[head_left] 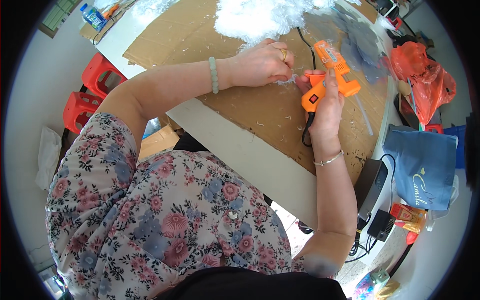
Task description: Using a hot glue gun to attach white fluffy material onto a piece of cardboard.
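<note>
Head view, looking down: the right hand [325, 107] is wrapped around the grip of an orange glue gun [327, 75], fingers closed on it, with the nozzle angled toward the upper left. The gun's black cord [306, 131] drops below the palm; where it leads is hidden by the wrist. The left hand [260, 62] rests just beside the gun on a cardboard sheet [250, 110] that covers the surface [250, 155]. Its fingers are curled tight over a small white tuft [286, 80]; most of the tuft is concealed beneath them, so its shape cannot be told. A pile of white fibre [260, 17] lies beyond the hands, cut off by the upper edge. Grey cut-out pieces [357, 45] at the far right are too blurred to identify.
</note>
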